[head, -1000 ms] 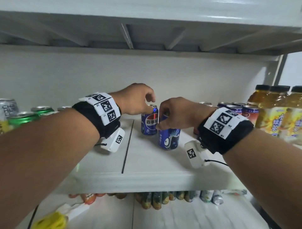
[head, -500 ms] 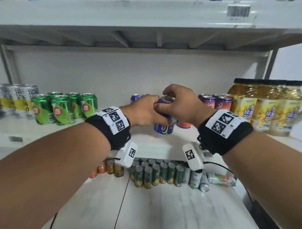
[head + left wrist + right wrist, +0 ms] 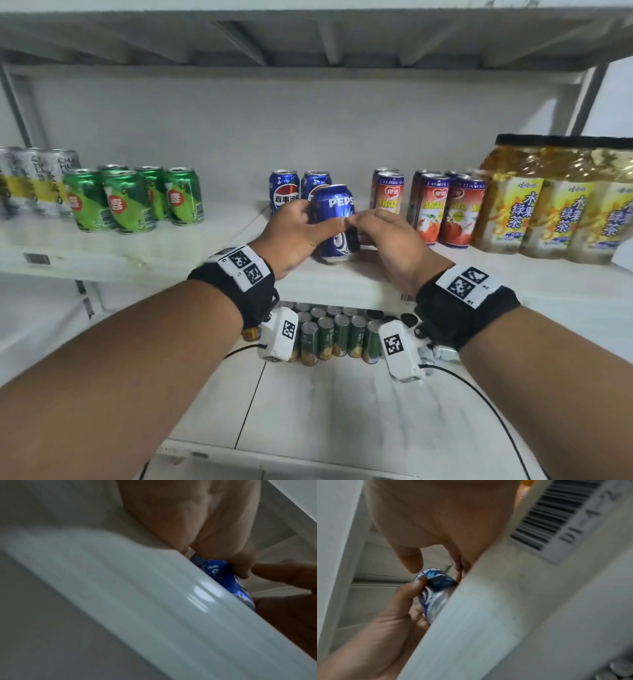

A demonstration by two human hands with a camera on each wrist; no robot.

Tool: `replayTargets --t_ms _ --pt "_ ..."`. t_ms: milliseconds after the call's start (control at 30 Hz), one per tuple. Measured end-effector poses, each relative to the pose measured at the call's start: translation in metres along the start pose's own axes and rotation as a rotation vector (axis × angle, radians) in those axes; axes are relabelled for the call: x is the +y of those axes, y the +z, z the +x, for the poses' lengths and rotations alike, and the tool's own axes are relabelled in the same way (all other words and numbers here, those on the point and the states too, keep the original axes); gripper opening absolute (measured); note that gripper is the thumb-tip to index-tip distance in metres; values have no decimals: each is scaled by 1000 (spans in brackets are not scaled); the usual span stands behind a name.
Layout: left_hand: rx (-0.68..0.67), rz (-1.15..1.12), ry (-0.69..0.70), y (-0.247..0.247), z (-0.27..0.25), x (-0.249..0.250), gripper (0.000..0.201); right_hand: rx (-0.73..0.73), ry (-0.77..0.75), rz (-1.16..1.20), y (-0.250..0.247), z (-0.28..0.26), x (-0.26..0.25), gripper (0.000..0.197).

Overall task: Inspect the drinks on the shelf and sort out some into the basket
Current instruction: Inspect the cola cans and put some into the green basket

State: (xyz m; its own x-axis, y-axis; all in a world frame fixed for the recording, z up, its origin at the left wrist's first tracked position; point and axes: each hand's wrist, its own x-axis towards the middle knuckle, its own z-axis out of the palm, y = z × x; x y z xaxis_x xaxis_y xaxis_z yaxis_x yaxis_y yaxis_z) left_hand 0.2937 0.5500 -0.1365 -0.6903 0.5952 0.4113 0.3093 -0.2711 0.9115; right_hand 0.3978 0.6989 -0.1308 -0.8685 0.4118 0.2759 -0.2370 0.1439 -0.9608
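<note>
You've got your left hand (image 3: pixel 294 233) wrapped round the tilted blue aluminium Pepsi can (image 3: pixel 337 222) while your right hand (image 3: pixel 387 240) pinches its side, probably turning the label to check it.

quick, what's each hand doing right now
Left hand: grips the tilted blue Pepsi can.
Right hand: fingers curled on the same can.

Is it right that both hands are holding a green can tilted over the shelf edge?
Not quite. The can is a blue Pepsi, not green, as the head view shows; the green cans stand untouched at left. The left hand and right hand do hold it tilted.
</note>
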Motion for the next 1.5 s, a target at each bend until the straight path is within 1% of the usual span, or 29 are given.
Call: replayTargets --t_ms 67,133,200,267,300,333,433,467,567,633,700,733,800,867,967,1000,1067,1133,1200,1300,1333,1433,1500 --pt "10 -9 3 -2 1 -4 19 -28 -25 -2 -2 0 5 9" --pt "9 7 7 -5 1 -7 22 -101 -22 -8 -4 -1 6 16" --pt "13 17 5 -6 2 -9 34 -173 -8 -17 -6 -2 6 29" --pt "24 16 2 -6 2 -10 50 -205 -3 -55 -7 -3 5 34" --pt "27 17 -2 -7 2 -11 55 -211 2 -61 -7 -3 5 35" --pt "28 18 -8 -8 3 -11 56 -216 13 -43 -6 -4 4 37" --pt "29 -24 -43 -9 6 -11 43 -224 33 40 -6 -4 4 52" --pt "35 -39 -52 -9 6 -11 43 -227 25 36 -8 -4 4 54" --pt "64 -67 -55 -8 6 -11 49 -270 7 2 -10 -3 5 49" --pt "59 -59 -26 -7 5 -11 49 -287 -16 -29 -11 -3 6 42" --pt "37 -60 19 -10 2 -11 47 -271 -64 -33 -11 -3 7 42" --pt "25 -51 38 -12 1 -11 50 -254 -89 -22 -11 -2 7 42" --pt "19 5 79 -15 -2 -12 60 -226 -108 10 -11 -2 7 42" --pt "29 77 136 -16 -2 -14 63 -214 -103 19 -10 -3 6 47" --pt "32 184 194 -15 -2 -16 71 -187 -121 9 -8 -2 7 43" --pt "28 219 207 -15 -1 -17 73 -176 -130 5 -8 -2 7 46" --pt "14 279 219 -13 0 -17 74 -156 -148 -12 -9 0 8 58" --pt "-4 314 213 -14 -1 -16 75 -149 -168 -36 -8 2 9 60" --pt "-24 331 206 -13 0 -14 76 -143 -171 -49 -7 3 9 55" --pt "-58 344 183 -12 1 -15 75 -133 -177 -63 -8 1 11 37" --pt "-70 343 173 -12 2 -16 75 -130 -181 -70 -8 1 11 33" --pt "-107 350 166 -12 5 -17 76 -106 -181 -101 -9 0 9 32" --pt "-102 363 156 -13 5 -17 79 -84 -170 -103 -9 0 8 28"
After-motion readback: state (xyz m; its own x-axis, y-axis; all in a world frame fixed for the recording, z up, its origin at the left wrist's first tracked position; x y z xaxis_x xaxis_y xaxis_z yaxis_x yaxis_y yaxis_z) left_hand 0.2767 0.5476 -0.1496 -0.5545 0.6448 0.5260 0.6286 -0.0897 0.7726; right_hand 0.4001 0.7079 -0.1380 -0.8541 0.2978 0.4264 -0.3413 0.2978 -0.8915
